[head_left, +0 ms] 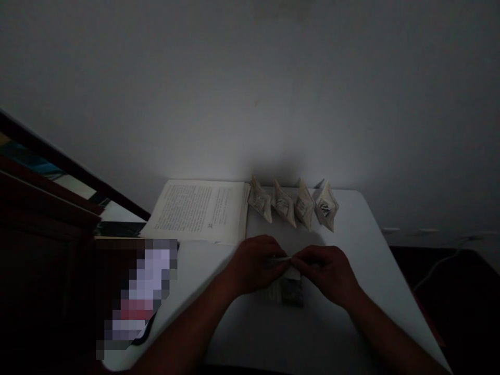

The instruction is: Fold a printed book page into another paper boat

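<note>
My left hand [255,265] and my right hand [326,271] meet over the middle of a white table [312,338], fingers pinched together on a folded piece of printed paper [289,289]. The paper hangs down below my fingertips onto the table. Behind my hands, near the wall, several folded paper boats [292,205] made of printed pages stand in a row. The room is dim.
An open book [199,211] lies at the table's far left edge. A dark wooden rail [58,161] and furniture sit to the left. A blurred-out patch [140,291] covers the near left corner. A pale wall [250,94] rises behind the table.
</note>
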Action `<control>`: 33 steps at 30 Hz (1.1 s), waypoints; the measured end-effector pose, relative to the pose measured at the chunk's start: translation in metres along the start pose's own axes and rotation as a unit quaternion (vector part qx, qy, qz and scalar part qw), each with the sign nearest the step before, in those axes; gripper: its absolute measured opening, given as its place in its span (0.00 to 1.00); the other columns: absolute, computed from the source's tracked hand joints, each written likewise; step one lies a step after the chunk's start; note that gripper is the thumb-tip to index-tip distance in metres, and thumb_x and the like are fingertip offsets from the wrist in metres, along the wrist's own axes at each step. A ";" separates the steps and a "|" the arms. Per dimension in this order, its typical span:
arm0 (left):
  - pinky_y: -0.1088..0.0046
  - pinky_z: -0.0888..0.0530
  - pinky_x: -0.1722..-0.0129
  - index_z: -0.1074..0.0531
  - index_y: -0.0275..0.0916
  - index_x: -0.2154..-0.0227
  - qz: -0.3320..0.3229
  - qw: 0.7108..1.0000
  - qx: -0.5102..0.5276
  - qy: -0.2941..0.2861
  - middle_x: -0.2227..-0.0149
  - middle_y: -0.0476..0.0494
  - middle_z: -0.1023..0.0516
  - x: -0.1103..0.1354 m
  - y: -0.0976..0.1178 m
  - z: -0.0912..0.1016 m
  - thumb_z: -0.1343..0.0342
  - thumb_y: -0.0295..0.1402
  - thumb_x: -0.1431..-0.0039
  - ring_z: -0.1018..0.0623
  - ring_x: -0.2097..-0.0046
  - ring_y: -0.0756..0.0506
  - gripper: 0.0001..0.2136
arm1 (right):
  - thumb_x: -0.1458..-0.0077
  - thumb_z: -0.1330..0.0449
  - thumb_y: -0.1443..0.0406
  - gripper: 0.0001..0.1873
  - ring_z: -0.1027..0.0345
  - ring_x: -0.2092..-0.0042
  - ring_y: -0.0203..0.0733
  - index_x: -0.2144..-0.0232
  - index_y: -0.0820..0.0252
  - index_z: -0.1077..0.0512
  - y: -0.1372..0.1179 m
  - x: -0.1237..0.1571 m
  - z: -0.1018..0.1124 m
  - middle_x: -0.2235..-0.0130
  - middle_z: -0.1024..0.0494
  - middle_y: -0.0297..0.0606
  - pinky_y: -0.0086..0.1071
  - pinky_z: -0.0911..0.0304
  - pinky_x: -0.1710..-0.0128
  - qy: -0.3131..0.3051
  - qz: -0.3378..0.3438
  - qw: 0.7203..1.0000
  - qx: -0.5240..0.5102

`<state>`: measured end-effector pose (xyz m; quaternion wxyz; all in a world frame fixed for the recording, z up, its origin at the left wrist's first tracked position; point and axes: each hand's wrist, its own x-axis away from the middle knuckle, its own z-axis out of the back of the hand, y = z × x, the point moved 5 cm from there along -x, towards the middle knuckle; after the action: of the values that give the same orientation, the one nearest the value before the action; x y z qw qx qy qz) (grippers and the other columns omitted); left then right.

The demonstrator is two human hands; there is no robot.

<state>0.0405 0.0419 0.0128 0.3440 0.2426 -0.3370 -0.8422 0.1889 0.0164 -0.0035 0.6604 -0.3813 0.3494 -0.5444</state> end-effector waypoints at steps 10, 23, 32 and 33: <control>0.79 0.37 0.72 0.27 0.35 0.73 -0.010 0.994 0.011 -0.106 0.75 0.50 0.29 -0.001 -0.013 -0.015 0.46 0.29 0.47 0.30 0.72 0.53 0.05 | 0.51 0.40 0.61 0.10 0.36 0.77 0.34 0.76 0.62 0.25 0.015 -0.007 -0.011 0.79 0.27 0.34 0.26 0.43 0.78 -0.125 -0.053 0.990 -0.039; 0.80 0.39 0.74 0.27 0.33 0.73 -0.018 0.988 0.037 -0.151 0.77 0.51 0.30 -0.005 -0.017 -0.020 0.47 0.29 0.47 0.33 0.75 0.54 0.06 | 0.52 0.38 0.61 0.10 0.38 0.78 0.32 0.77 0.64 0.26 0.021 -0.007 -0.011 0.81 0.29 0.33 0.26 0.43 0.79 -0.160 -0.066 0.980 -0.098; 0.81 0.38 0.74 0.27 0.32 0.73 0.030 0.986 0.069 -0.148 0.76 0.50 0.29 0.000 -0.020 -0.009 0.47 0.29 0.48 0.32 0.74 0.54 0.06 | 0.53 0.36 0.59 0.12 0.37 0.80 0.32 0.77 0.64 0.26 0.035 -0.007 -0.010 0.82 0.28 0.33 0.26 0.42 0.80 -0.131 -0.089 0.972 -0.175; 0.81 0.38 0.74 0.27 0.32 0.73 0.033 0.986 0.075 -0.147 0.76 0.50 0.29 0.001 -0.021 -0.008 0.47 0.29 0.48 0.32 0.74 0.54 0.06 | 0.53 0.36 0.59 0.12 0.37 0.80 0.32 0.77 0.64 0.26 0.035 -0.007 -0.010 0.82 0.28 0.33 0.25 0.42 0.80 -0.132 -0.090 0.971 -0.179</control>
<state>0.0367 0.0493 -0.0078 0.2990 0.1297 -0.4544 -0.8290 0.1948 0.0262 -0.0384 0.5700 -0.5917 0.3156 -0.4748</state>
